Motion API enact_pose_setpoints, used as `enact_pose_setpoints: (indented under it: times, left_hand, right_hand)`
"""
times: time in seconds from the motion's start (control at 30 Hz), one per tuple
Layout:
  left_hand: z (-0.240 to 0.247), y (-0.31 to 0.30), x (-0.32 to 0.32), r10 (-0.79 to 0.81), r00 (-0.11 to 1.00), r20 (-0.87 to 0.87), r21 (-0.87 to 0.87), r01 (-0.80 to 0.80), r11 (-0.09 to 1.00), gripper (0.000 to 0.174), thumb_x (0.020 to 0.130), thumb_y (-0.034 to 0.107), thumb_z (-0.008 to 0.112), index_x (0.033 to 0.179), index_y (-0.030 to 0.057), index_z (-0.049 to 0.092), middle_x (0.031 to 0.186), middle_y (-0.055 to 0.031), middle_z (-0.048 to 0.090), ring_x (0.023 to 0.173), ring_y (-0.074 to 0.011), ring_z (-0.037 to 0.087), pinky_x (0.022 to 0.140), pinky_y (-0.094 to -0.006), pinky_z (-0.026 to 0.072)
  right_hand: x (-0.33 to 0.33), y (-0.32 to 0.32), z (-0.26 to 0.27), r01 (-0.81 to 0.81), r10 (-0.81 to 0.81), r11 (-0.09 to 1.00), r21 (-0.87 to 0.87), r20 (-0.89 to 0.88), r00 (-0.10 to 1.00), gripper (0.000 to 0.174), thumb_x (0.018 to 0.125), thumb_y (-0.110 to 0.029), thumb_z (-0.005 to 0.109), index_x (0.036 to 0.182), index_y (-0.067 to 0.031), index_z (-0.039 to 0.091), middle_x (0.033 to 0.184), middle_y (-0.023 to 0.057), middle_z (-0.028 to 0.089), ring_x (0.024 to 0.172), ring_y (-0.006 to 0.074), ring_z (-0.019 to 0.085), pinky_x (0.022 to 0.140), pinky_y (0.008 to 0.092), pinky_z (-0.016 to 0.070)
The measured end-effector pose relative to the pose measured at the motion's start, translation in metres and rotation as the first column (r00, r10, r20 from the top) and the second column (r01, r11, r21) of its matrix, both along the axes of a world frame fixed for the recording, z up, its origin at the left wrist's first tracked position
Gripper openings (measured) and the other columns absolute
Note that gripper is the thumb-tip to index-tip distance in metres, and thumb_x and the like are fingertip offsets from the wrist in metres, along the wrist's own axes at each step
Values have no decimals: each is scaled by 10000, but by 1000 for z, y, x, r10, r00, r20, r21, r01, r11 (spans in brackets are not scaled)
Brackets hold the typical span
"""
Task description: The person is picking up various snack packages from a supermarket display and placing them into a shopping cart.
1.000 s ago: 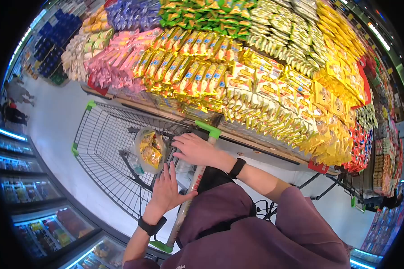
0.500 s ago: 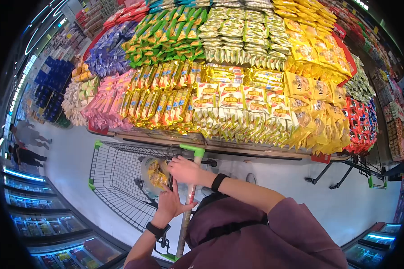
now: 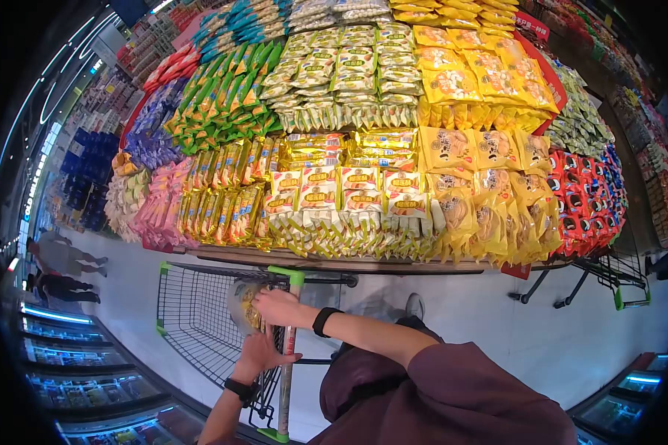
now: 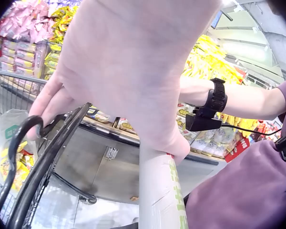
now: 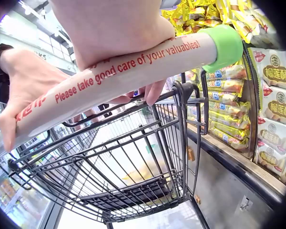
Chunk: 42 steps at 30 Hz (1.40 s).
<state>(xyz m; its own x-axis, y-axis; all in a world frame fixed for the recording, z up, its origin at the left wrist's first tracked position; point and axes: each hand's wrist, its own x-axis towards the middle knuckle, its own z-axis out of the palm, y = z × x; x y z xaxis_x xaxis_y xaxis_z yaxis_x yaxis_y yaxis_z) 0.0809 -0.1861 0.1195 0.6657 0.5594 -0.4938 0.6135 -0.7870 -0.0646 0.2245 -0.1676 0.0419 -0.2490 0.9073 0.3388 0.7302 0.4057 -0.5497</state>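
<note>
Both hands rest on the handle [image 5: 133,71] of a wire shopping cart [image 3: 200,311], a pale bar with red lettering and green ends. The left hand [image 3: 260,354] lays its thumb across the bar, its fingers reaching forward past it to the black wire rim. Farther along the bar, the heel of the right hand [image 3: 278,305] presses on top, its fingers stretching over the cart's rear edge. A clear plastic bag [image 4: 9,129] with yellow packets lies in the cart ahead of the fingers. In the head view the right hand partly hides this bag.
A long display [image 3: 349,200] heaped with colourful snack packets runs along the cart's far side. Lit freezer cases [image 3: 89,393] line the left. Two people [image 3: 63,271] are in the left aisle. Another cart [image 3: 608,274] stands at the display's right end.
The display has slid leftward and now appears more squarely ahead as the view turned. The right hand has shifted forward over the bag in view; both hands stay at the handle.
</note>
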Motion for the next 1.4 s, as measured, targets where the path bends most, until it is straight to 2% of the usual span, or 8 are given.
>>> enact_pose_setpoints:
  times: [0.3,0.63,0.77,0.8,1.1,1.23,1.27,1.4]
  left_hand:
    - [-2,-17,8,39,999,-2,-32,-39,999,1331,545,851,625,1245,-234,306,684,-219,648,654,-359,672,620,-405,544]
    - [5,-43,33,40,991,-129,-64,-48,997,1291,514,846,648,1227,-189,353,759,-224,665,702,-366,676,653,-428,549]
    - [6,-58,44,40,989,-143,-74,-51,996,1266,503,843,653,1195,-182,384,754,-227,662,705,-368,675,648,-416,552]
    - [9,-62,49,35,988,-151,-88,-49,995,1268,502,843,654,1195,-183,381,755,-227,662,707,-368,675,644,-414,552]
    - [5,-91,76,33,979,-199,-117,-57,991,1302,487,870,636,1175,-207,388,728,-209,658,682,-347,676,613,-396,550]
    - [4,-102,82,10,991,-134,-90,-22,996,1297,485,867,643,1168,-205,388,733,-209,658,671,-349,674,602,-398,549]
    - [-2,-105,79,-8,998,-62,-56,5,998,1280,490,851,660,1166,-200,380,726,-216,653,671,-357,673,610,-410,550]
    - [-1,-112,89,35,992,-124,-141,-52,989,1283,496,843,666,1191,-192,361,767,-242,651,716,-364,674,644,-423,552]
  right_hand:
    - [7,-11,-11,-37,35,999,-35,-59,998,157,671,-105,676,785,1,652,819,165,652,811,314,656,685,405,548]
    - [34,-51,8,-98,98,992,-80,-6,995,275,657,-149,719,868,7,637,896,152,636,935,288,624,740,373,536]
    - [49,-69,19,-116,115,988,-99,-15,993,251,653,-137,728,837,9,640,895,145,641,943,280,619,752,356,535]
    - [53,-73,16,-144,145,989,-36,17,989,290,680,-139,690,910,16,603,853,132,635,902,276,622,702,374,548]
    - [65,-95,-4,-160,152,971,-175,-56,987,300,683,-115,670,942,18,599,873,144,635,912,296,616,696,390,550]
    - [76,-106,-5,-166,154,971,-175,-77,985,298,691,-112,659,954,14,596,893,139,629,973,288,594,731,376,539]
    - [80,-108,-4,-167,157,969,-183,-67,985,301,693,-111,659,959,15,594,893,138,629,979,286,591,734,371,537]
    - [89,-120,-1,-156,153,974,-163,-27,988,297,701,-104,661,962,17,588,900,133,633,986,281,589,736,363,527]
